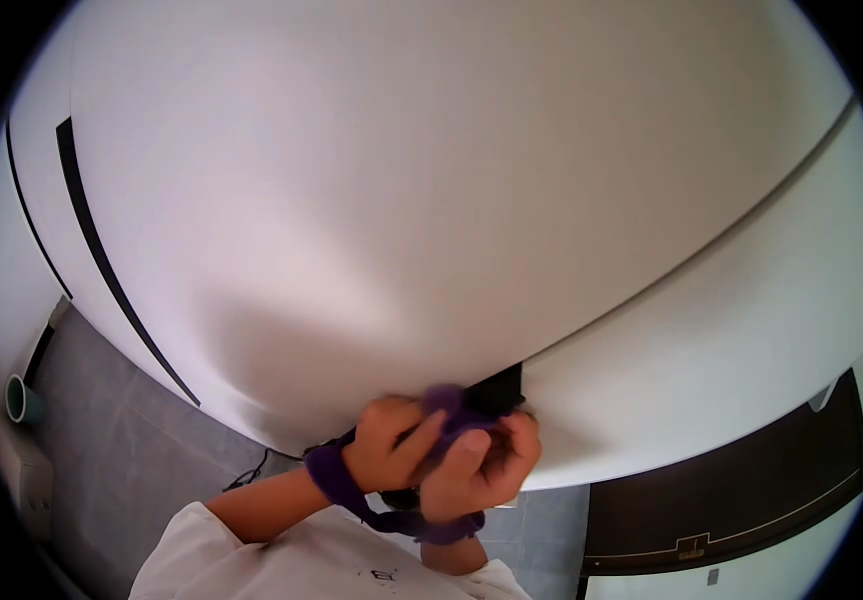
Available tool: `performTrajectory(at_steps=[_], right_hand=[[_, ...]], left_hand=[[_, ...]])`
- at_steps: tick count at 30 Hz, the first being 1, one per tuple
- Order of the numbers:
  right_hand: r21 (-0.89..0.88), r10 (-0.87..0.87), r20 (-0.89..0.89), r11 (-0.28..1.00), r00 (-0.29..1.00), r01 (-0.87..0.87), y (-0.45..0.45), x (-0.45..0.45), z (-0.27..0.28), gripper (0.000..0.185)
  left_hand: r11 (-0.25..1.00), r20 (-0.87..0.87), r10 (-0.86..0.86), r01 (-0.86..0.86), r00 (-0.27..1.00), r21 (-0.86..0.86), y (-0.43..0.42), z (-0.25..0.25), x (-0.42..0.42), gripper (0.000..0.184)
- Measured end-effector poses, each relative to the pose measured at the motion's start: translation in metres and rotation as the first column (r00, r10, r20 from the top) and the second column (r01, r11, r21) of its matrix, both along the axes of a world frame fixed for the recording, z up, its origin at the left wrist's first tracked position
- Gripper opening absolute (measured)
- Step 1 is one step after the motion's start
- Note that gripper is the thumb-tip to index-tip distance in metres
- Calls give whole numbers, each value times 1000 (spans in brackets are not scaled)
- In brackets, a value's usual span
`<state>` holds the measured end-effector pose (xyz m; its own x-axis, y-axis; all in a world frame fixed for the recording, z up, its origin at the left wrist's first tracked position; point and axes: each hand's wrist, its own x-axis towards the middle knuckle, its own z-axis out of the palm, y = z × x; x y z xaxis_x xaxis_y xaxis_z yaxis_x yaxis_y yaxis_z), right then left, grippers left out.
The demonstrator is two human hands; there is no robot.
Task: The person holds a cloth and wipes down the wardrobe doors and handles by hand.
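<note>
With left hand (386, 443) and right hand (482, 468) curled closed, purple cloth (447, 401) sits gripped between them.

White panel (402, 200) blocks way ahead; open room over grey floor (122, 400) at left, teal container (24, 398) beyond.

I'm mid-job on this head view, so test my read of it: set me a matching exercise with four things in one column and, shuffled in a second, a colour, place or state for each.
Things
1. Cloth
2. Container
3. Cable
4. Floor

Descriptions
A. grey, tiled
B. green, round, at the view's far left
C. purple, in the left hand and right hand
D. thin and black

Right pairs: 1-C, 2-B, 3-D, 4-A
</note>
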<state>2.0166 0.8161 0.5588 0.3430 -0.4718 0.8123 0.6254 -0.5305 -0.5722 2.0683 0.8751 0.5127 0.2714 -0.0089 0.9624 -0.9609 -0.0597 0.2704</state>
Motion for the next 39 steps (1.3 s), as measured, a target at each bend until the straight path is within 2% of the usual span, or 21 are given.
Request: performTrajectory(at_steps=[1, 3, 4, 7, 9, 10, 11, 13, 14, 15, 16, 18, 19, 21, 23, 27, 29, 33, 36, 37, 39], right_hand=[[4, -9, 11, 1000, 1000, 9, 3, 1, -1, 35], [35, -23, -27, 999, 999, 24, 7, -2, -3, 34], [-37, 45, -157, 998, 987, -52, 2, -12, -11, 34], [-91, -54, -217, 995, 975, 35, 4, -15, -19, 34], [-25, -34, -263, 999, 964, 29, 6, -19, -24, 33], [-29, -57, -254, 998, 966, 52, 10, -18, -25, 30], [-36, -80, -246, 997, 966, 73, 13, -19, -29, 27], [-32, -91, -275, 996, 957, 86, 13, -23, -42, 25], [-5, -49, -394, 999, 918, 51, 14, -27, -45, 31], [27, -4, -505, 999, 863, 20, 15, -29, -48, 37], [20, -4, -495, 1000, 869, 16, 15, -31, -53, 37], [-122, -157, -640, 987, 753, 102, 18, -31, -71, 41], [-129, -157, -631, 987, 760, 97, 20, -30, -81, 41], [-384, -427, -538, 892, 726, 239, 24, -33, -109, 42], [-410, -435, -549, 884, 714, 223, 21, -34, -141, 43], [-331, -332, -604, 931, 724, 151, 16, -38, -169, 40], [-336, -306, -588, 934, 749, 119, 11, -39, -156, 40], [-272, -269, -361, 946, 893, 175, 20, -42, -63, 45], [-101, -90, -238, 993, 967, 68, 26, -35, 8, 42], [-55, -8, -159, 998, 987, -1, 28, -33, 27, 40], [-12, 4, -181, 1000, 983, -7, 29, -31, 53, 38]], left_hand=[[996, 40, 22, -18, 999, -92, 1, 1, 1, 35], [998, 42, -5, 8, 999, -61, 1, -10, 5, 34], [999, 27, -22, 23, 999, -34, 1, -20, 5, 33], [999, -18, -18, 19, 1000, 33, -1, -45, -4, 36], [994, -201, -97, 106, 975, 34, -5, -69, -5, 44], [999, -140, -15, 21, 990, 39, -4, -69, -10, 53], [998, -135, -24, 32, 991, 51, -2, -71, -17, 53], [1000, -259, -6, 0, 966, -24, -10, -89, -21, 56], [987, -500, -156, 159, 852, -37, -9, -94, -26, 55], [986, -493, -159, 160, 855, -42, -6, -99, -33, 55], [992, -508, -113, 122, 854, -16, -3, -103, -38, 54], [997, -508, -66, 77, 859, 1, 7, -103, -46, 52], [994, -504, -70, 104, 861, 40, 16, -110, -49, 48], [989, -504, -71, 128, 861, 80, 32, -129, -55, 44], [952, -666, -128, 279, 734, 125, 46, -155, -53, 52], [935, -702, -135, 324, 699, 142, 57, -172, -51, 49], [914, -683, -133, 356, 718, 196, 55, -163, -42, 51], [924, -528, -243, 360, 814, 129, 59, -42, -45, 51], [953, -377, -251, 296, 892, 67, 53, 23, -39, 48], [950, -387, -256, 304, 886, 68, 53, 44, -39, 48], [939, -442, -302, 345, 844, 17, 52, 75, -39, 47]])
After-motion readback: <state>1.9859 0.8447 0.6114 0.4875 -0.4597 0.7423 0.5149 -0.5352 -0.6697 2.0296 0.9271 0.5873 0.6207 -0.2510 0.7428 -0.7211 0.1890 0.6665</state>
